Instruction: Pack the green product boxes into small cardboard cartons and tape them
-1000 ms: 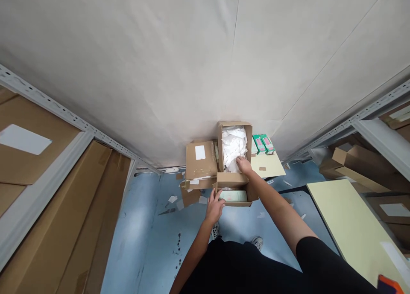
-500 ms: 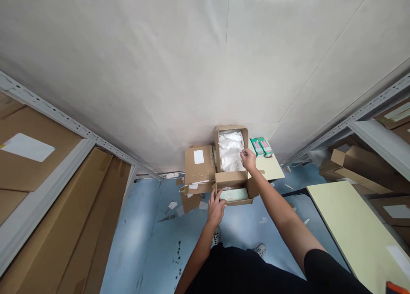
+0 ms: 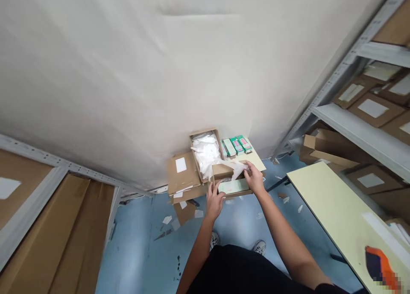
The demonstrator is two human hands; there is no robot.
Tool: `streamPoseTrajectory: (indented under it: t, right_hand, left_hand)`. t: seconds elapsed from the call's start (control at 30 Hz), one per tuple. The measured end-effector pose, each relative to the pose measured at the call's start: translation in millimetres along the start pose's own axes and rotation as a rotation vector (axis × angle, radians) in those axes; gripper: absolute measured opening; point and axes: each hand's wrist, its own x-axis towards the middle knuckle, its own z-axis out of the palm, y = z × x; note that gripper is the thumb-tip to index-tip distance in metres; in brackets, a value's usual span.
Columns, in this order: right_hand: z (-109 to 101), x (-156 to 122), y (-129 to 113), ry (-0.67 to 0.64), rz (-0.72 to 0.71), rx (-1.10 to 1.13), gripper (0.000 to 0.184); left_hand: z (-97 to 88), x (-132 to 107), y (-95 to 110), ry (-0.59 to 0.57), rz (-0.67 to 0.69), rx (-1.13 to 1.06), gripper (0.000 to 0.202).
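I look down at cardboard boxes on a blue floor by a white wall. My left hand (image 3: 214,202) grips the near left edge of a small open carton (image 3: 222,171) that holds a pale green box (image 3: 233,186). My right hand (image 3: 254,177) is over that carton, fingers pinched on a piece of white crumpled paper (image 3: 236,168). Behind it stands an open box full of white paper (image 3: 205,151).
A closed labelled box (image 3: 181,174) lies left of the open ones. Green and pink packets (image 3: 237,145) rest on a pale yellow board (image 3: 254,159). A pale yellow table (image 3: 336,213) with an orange tool (image 3: 378,262) is right. Metal shelves with cartons flank both sides (image 3: 361,132).
My right hand has come back from the paper-filled box to the small carton, carrying white paper. The camera has swung to the right. The left hand stays on the carton.
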Motion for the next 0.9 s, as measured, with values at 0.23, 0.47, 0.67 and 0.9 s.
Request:
streamPoseTrajectory:
  t: [0.23,0.47,0.67,0.9]
  right_hand:
    - [-106.6,-45.7,65.2,-0.370,0.013,-0.179,0.061]
    - [-241.8,-110.4,126.4,-0.062,0.113,-0.163,0.054]
    - [-333.8,-156.6,165.9,0.292,0.256,-0.261,0.042]
    - [-372.0,-205.1,195.9,0.496,0.477,-0.341,0.044]
  left_hand:
    - [45.6,43.2,98.0,-0.072,0.168,0.049,0.019]
    - [108.0,82.1,217.9,-0.173,0.353,0.065,0.021]
    - [159.0,114.1,301.9,-0.280,0.566,0.067,0.021]
    - [212.6,150.7,372.2,-0.410,0.815,0.029,0.023]
